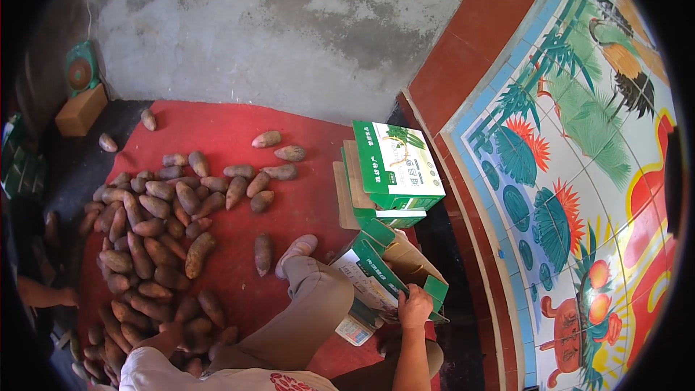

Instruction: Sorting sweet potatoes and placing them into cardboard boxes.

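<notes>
A large heap of brown, elongated tubers (156, 206), which look like sweet potatoes, lies on a red cloth (318, 195). Down at the heap's near end, my left hand (171, 336) reaches in among the tubers; its fingers are not clear enough to tell whether they hold one. On the right, my right hand (415, 307) is closed over the edge of a green and white cardboard box (368, 275). That box stands tilted beside my bent knee with its flaps up. Its brown inner side shows, but what lies at its bottom is hidden.
Another green and white box (398, 163) stands beyond, its brown flaps folded out. Another person's hand (61, 295) is at the left edge of the heap. A green dial scale (82, 69) sits on a brown block (81, 110) far left. A painted tile wall (536, 195) borders the right.
</notes>
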